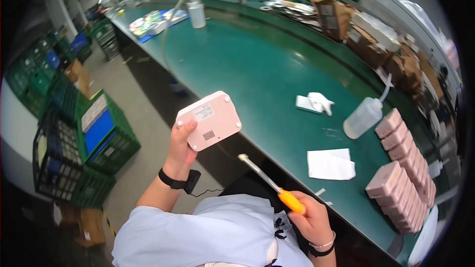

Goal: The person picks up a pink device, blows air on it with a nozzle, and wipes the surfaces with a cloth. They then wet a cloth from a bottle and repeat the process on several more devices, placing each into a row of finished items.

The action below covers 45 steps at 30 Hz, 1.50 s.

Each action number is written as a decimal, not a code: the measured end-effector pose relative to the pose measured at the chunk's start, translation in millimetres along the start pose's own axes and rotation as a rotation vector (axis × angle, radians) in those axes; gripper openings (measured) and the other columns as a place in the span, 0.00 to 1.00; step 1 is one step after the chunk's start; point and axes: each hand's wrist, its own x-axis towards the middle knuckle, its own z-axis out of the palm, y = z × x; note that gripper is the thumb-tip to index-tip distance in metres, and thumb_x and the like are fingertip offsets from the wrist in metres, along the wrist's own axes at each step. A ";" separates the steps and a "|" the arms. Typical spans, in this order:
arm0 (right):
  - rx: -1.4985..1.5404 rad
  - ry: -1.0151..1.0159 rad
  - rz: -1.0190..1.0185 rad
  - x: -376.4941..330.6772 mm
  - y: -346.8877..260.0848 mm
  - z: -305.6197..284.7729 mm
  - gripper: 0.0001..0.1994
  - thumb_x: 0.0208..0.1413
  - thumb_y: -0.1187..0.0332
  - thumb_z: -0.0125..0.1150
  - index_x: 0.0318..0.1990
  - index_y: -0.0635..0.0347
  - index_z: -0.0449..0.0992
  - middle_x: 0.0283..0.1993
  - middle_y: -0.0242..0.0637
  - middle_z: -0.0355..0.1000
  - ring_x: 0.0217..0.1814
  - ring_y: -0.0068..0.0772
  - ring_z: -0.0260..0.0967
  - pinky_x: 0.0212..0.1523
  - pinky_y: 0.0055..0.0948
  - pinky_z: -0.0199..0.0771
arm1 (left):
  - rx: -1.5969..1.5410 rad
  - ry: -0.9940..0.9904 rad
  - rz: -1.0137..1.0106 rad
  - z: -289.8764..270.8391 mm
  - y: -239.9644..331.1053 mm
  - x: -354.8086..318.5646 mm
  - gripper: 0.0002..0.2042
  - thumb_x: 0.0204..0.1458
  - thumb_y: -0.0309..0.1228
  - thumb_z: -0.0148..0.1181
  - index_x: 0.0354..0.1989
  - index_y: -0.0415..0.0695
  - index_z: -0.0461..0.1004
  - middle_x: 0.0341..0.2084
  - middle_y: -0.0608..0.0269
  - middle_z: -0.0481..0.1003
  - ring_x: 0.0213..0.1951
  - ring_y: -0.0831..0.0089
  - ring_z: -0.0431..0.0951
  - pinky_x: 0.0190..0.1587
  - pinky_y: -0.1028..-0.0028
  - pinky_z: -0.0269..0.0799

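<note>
Left hand (180, 148) grips 1 pink rectangular device (209, 120), underside up; right hand (309, 220) is closed around an orange-handled screwdriver (269, 183), tip apparently clear of the device; green workbench (257, 69) beyond.

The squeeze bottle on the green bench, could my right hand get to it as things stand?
Probably not at once: the right hand grips an orange-handled screwdriver. The path over the bench to the squeeze bottle looks open.

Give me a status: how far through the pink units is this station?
Done, apparently: rows of pink units stand lined up at the right end of the green bench. In hand: the left hand holds one pink unit underside up, off the bench; the right hand grips an orange-handled screwdriver, tip not touching it. Left: cannot tell, since no separate untouched stack shows.
</note>
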 end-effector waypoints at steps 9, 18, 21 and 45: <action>-0.253 -0.197 0.176 22.9 1.4 35.2 0.13 0.55 0.61 0.65 0.34 0.61 0.71 0.28 0.45 0.71 0.28 0.52 0.70 0.28 0.38 0.69 | 1.067 -0.196 0.317 -47.6 79.5 -36.4 0.26 0.44 0.31 0.72 0.53 0.40 0.72 0.46 0.57 0.76 0.47 0.64 0.77 0.52 0.64 0.74; -0.309 -0.224 0.147 27.7 5.2 32.1 0.15 0.57 0.59 0.63 0.32 0.61 0.70 0.25 0.46 0.70 0.26 0.51 0.70 0.27 0.39 0.68 | 0.135 -0.259 -0.630 -104.9 65.5 -28.9 0.30 0.44 0.37 0.71 0.58 0.42 0.71 0.44 0.59 0.76 0.47 0.61 0.76 0.53 0.61 0.75; -0.295 -0.207 0.172 28.5 12.3 39.0 0.15 0.57 0.57 0.63 0.31 0.61 0.70 0.25 0.46 0.71 0.26 0.52 0.70 0.27 0.39 0.69 | 0.100 -0.118 -0.548 -90.9 47.5 -36.4 0.28 0.48 0.36 0.67 0.59 0.42 0.69 0.45 0.58 0.75 0.48 0.61 0.75 0.54 0.60 0.75; 0.661 1.194 -0.108 -115.9 7.5 4.7 0.16 0.63 0.60 0.51 0.50 0.64 0.70 0.59 0.49 0.69 0.25 0.23 0.67 0.27 0.21 0.67 | -0.627 -0.133 -1.053 115.9 -45.9 0.2 0.23 0.64 0.40 0.54 0.62 0.39 0.66 0.56 0.49 0.72 0.57 0.52 0.73 0.60 0.54 0.71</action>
